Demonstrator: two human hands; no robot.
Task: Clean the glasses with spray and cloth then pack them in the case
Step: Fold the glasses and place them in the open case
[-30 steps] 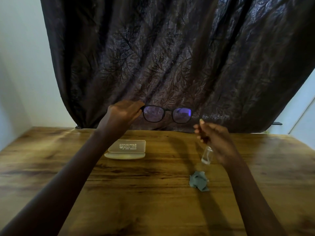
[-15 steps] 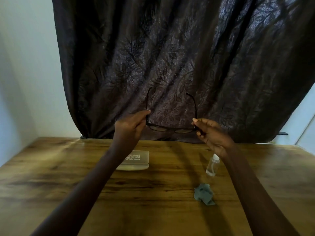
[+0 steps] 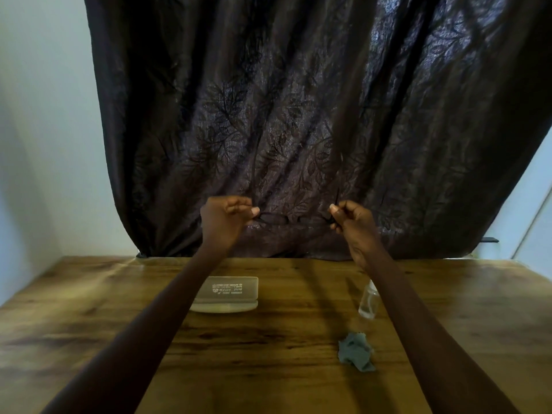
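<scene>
I hold the dark-framed glasses (image 3: pixel 291 219) up in the air in front of the curtain, lenses facing down and temples pointing up. My left hand (image 3: pixel 224 218) pinches the frame's left end and my right hand (image 3: pixel 351 219) pinches its right end. On the table below, the translucent glasses case (image 3: pixel 228 292) lies closed under my left forearm. A small clear spray bottle (image 3: pixel 369 301) stands beside my right forearm, partly hidden by it. The crumpled grey-green cloth (image 3: pixel 355 354) lies in front of the bottle.
The wooden table (image 3: pixel 89 324) spans the lower view. A dark leaf-patterned curtain (image 3: pixel 298 115) hangs behind it, with pale walls at both sides.
The glasses tipped from lenses facing me to lenses facing down with temples up. My right hand rose and took the frame's right end. The camera view tilted upward.
</scene>
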